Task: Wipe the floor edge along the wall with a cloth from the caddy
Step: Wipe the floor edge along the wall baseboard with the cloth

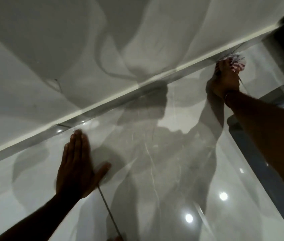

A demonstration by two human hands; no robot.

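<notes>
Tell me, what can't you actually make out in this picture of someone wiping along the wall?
Head view:
- The cloth: mostly covered by the right hand gripping it; pattern blurred.
- The caddy: not identifiable; only dark and blue shapes cut off at the right edge.
- Floor under the flat left hand: hidden.
- Dirt along the floor edge: lost in shadow and glare.

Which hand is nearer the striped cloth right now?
Right. The right hand is gripping the striped cloth against the floor edge by the wall; the left hand lies flat on the floor, well away from it.
</notes>
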